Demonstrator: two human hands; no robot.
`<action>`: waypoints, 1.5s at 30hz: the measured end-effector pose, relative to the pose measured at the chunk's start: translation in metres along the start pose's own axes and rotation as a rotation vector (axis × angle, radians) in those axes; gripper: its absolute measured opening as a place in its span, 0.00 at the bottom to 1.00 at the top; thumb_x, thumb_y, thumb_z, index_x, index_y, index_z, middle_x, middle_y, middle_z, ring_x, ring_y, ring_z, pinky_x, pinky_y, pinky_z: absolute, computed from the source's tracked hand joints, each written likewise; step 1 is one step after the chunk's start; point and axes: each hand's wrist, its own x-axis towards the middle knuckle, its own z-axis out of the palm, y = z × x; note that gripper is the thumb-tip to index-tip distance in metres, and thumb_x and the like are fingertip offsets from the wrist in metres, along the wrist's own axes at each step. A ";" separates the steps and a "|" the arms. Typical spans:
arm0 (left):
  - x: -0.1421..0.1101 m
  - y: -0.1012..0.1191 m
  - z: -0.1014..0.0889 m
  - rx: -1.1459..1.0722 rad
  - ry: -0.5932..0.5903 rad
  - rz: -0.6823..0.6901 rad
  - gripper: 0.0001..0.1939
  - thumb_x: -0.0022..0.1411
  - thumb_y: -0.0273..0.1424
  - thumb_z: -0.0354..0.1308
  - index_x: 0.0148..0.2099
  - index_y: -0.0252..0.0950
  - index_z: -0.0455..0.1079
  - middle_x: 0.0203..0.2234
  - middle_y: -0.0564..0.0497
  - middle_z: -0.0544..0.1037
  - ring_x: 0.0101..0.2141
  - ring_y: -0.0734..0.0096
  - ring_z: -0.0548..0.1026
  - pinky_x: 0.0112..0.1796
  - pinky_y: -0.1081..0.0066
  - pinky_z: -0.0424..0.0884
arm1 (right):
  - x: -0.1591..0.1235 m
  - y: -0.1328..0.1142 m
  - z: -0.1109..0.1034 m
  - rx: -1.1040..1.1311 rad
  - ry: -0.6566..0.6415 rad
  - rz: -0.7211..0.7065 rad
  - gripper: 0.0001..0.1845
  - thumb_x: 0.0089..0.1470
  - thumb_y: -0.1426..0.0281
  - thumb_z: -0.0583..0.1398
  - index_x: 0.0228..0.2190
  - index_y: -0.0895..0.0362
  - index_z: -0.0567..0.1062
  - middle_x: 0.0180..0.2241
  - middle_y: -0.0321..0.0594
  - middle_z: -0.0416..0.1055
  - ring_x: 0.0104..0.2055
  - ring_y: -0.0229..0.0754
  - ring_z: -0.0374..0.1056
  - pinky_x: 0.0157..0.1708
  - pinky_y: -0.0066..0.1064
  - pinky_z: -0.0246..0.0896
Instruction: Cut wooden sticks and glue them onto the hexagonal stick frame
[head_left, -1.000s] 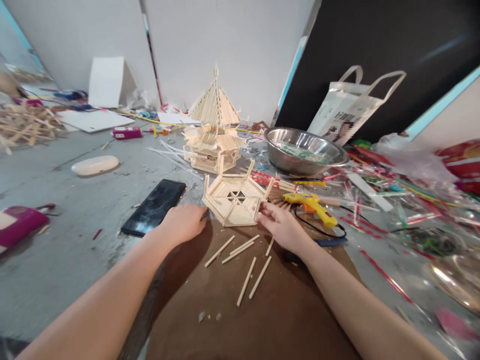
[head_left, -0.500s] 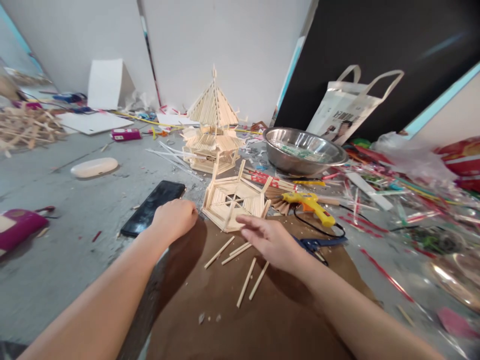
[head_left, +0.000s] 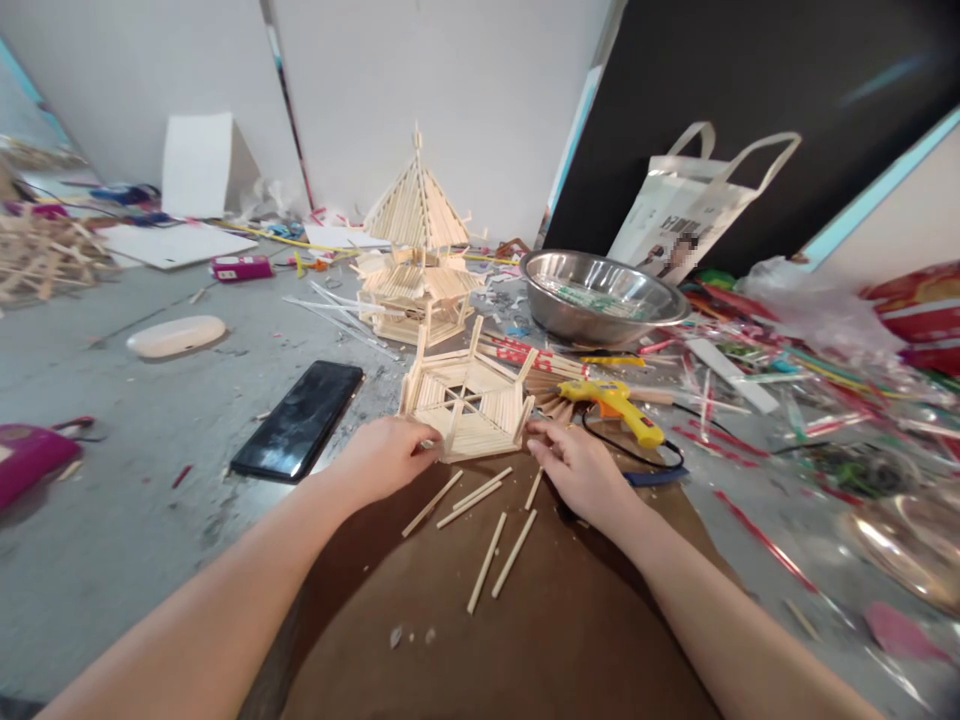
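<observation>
A hexagonal frame of pale wooden sticks (head_left: 486,432), with short uprights at its corners, lies near the brown board's far edge. At its front left corner, my left hand (head_left: 391,458) has curled fingers closed on the edge. My right hand (head_left: 583,470) pinches the right side by a short upright. Several loose sticks (head_left: 487,562) lie on the brown board (head_left: 480,660) between my forearms. Just behind the frame stands a tiered stick pavilion (head_left: 420,215) with a pointed roof.
A black phone (head_left: 298,420) lies left of my left hand. To the right are a yellow glue gun (head_left: 619,408) with its cord, a steel bowl (head_left: 600,305), and scattered straws and wrappers. A white bag (head_left: 682,215) stands behind the bowl. A white oval case (head_left: 176,337) lies left.
My right hand reached over the frame's front, then drew back to its right side. My left hand moved right from beside the phone to the frame's front left corner. The frame turned slightly.
</observation>
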 end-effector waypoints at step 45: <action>-0.016 0.041 0.006 -0.068 -0.184 0.382 0.14 0.54 0.34 0.45 0.27 0.40 0.72 0.21 0.51 0.75 0.24 0.71 0.71 0.26 0.74 0.60 | -0.014 -0.018 -0.015 -0.294 -0.296 -0.387 0.11 0.49 0.73 0.48 0.30 0.57 0.69 0.28 0.41 0.68 0.32 0.38 0.61 0.32 0.28 0.50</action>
